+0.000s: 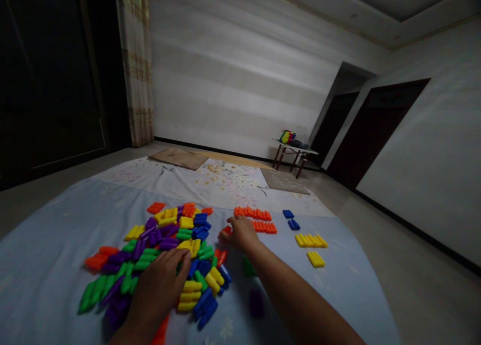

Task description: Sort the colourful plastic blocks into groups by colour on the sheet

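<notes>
Fingers of the right hand (243, 233) pinch an orange block (226, 229).
Bright and partly covered, it shows between thumb and fingertips, left of 2 ridged orange rows (265, 227); the left hand (161, 277) curls loosely over a pile (169, 229) of tube-like orange, yellow, green, blue and purple blocks on pale blue cloth (353, 290), any hold hidden.

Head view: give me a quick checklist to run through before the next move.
1. Right hand at an orange piece: ok. Whether the grip is firm: cannot tell.
2. Left hand, over the mixed pile, gripping a piece: cannot tell.
3. Lower orange row fully in view: not ok, the right hand overlaps its left end.
4. Blue groups apart from the yellow groups at right: ok.
5. Mixed pile one colour only: not ok, several colours jumbled.
</notes>
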Demonstrator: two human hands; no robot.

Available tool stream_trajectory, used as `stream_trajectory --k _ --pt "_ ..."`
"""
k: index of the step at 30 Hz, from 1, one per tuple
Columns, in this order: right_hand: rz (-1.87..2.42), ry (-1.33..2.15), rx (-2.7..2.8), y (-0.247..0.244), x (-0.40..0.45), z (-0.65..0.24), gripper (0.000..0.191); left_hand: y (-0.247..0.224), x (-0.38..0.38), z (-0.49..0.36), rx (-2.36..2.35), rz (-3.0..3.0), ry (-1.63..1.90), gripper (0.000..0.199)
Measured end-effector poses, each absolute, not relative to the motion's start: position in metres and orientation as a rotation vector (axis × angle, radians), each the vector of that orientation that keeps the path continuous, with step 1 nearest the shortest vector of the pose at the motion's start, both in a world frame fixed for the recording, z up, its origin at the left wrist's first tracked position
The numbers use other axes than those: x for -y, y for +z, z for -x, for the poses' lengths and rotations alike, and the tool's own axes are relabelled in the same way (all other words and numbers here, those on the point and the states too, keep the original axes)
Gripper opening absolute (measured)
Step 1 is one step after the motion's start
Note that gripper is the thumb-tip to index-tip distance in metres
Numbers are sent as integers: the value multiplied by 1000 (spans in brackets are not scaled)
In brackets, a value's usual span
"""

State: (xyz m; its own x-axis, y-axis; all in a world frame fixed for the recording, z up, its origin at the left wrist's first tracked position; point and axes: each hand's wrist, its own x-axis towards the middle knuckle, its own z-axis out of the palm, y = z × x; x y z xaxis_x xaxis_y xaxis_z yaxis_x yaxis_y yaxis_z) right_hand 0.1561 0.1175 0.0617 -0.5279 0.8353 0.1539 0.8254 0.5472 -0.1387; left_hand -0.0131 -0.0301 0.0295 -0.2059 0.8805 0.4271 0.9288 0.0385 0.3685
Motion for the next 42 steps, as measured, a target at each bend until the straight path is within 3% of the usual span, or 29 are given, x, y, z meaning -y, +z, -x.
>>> stream_trajectory --k 5,11,22,42 --pt "1418 74 2668 59 -117 -153 44 27 29 15 2193 1900 -914 28" --pt "1287 307 2618 56 -131 -163 47 28 28 14 2162 1901 -917 29" --pt "1477 124 2443 66 -203 -206 54 28 29 15 2159 1918 -939 29" --pt "1476 124 2568 62 -216 -196 54 24 31 15 2170 1919 -959 28"
